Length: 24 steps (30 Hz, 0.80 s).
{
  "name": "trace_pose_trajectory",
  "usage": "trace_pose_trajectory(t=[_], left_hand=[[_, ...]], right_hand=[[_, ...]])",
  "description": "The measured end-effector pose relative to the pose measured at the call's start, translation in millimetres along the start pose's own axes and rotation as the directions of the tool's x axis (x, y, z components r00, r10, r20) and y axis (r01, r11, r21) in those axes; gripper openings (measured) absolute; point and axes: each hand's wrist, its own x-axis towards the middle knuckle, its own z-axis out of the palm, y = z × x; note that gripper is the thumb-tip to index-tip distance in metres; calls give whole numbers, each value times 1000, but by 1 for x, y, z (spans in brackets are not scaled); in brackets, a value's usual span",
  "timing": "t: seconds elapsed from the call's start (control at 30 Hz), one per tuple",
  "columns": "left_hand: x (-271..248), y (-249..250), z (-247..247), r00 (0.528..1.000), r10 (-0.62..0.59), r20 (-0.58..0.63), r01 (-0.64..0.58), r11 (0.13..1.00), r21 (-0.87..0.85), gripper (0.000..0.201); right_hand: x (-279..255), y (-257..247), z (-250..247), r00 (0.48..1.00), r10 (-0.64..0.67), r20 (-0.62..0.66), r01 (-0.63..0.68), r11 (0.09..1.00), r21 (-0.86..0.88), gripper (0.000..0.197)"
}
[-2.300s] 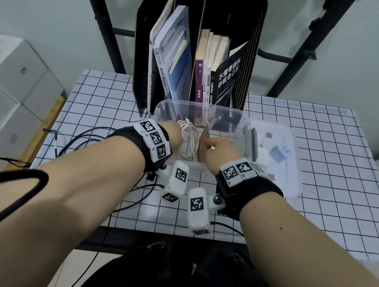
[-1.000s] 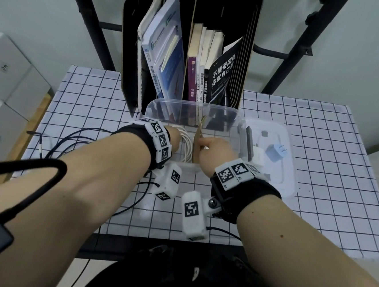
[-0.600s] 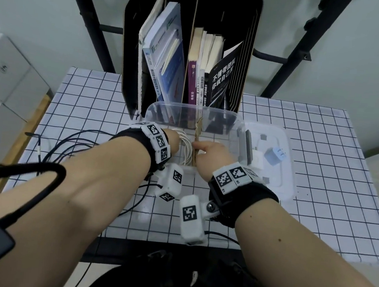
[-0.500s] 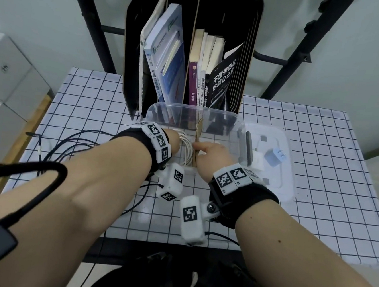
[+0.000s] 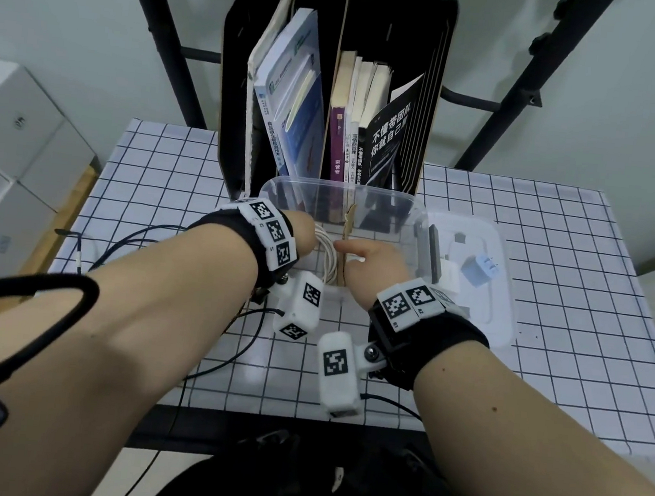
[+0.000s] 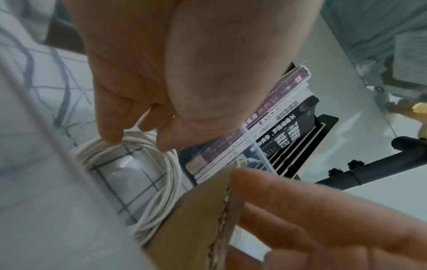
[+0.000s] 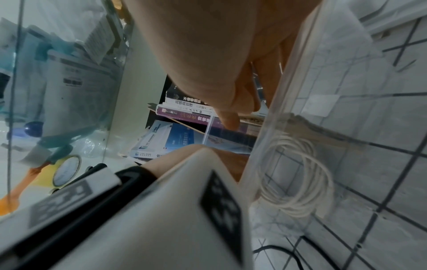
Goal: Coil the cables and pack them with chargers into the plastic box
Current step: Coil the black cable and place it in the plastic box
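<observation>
We're looking at a small study or office corner here. A desk under a white grid-checked tablecloth (image 5: 556, 269) sits against a plain pale wall (image 5: 79, 24). At its back stands a black file holder (image 5: 399, 23) packed with upright books (image 5: 291, 104). A black metal frame (image 5: 523, 82) rises behind it, and white cartons (image 5: 9, 129) are stacked off to the left.

Head view downward over table (image 5: 561, 214); wrist views close, apparently sharing coiled cable (image 6: 173, 171).
</observation>
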Motion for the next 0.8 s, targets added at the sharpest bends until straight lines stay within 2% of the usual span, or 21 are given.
trace_pose_trajectory(t=[0.13,0.2,0.27,0.33,0.37,0.43,0.53,0.67,0.8], left_hand=[[0,-7,-4,995,67,-69,-77,983,-165,35],[-4,-14,-6,991,47,-122,-90,922,-376,34],[-11,-20,-7,991,53,-120,-119,749,-651,31],[-22,-26,-9,990,72,-122,-142,471,-871,22],[-29,-32,-10,988,74,-135,-152,349,-925,21],[-36,-45,-9,984,50,-173,-180,209,-961,21],[-44,-62,-2,972,-43,-229,-227,47,-973,25],[-57,-81,12,947,-206,-248,-263,-52,-963,26],[-76,-94,27,931,-290,-221,-270,-142,-952,26]], right_hand=[[-1,2,0,1000,-5,-26,6,998,70,46],[-2,2,-1,999,-1,-51,7,994,109,45],[-2,3,-1,996,-18,-83,28,993,119,41],[-2,4,-3,992,-57,-117,70,991,117,38],[-2,2,-5,988,-72,-133,89,988,127,37],[-3,-1,-10,984,-87,-154,110,983,148,36],[-4,-8,-14,982,-97,-160,126,975,182,38],[-4,-20,-8,967,-141,-215,182,966,185,36],[-7,-37,11,958,-199,-208,242,947,211,35]])
